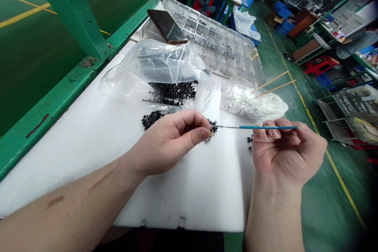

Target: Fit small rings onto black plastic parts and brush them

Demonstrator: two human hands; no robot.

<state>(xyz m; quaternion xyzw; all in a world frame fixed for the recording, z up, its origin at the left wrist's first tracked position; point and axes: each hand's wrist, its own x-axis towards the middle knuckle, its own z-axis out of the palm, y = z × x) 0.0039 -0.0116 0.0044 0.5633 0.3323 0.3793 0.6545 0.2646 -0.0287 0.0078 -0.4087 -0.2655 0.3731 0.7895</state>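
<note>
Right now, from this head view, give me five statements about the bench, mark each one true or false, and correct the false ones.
1. The right hand holds a thin blue stick. True.
2. The left hand is empty. False: the left hand pinches a cluster of black parts at the stick's tip.
3. The phone stands upright. False: the phone lies screen up at the end of the clear tray.
4. Loose black parts lie on the white foam, beside a clear bag. True.
5. Two wooden sticks lie across the phone. False: the wooden sticks lie by the white bundle, right of the tray.
</note>
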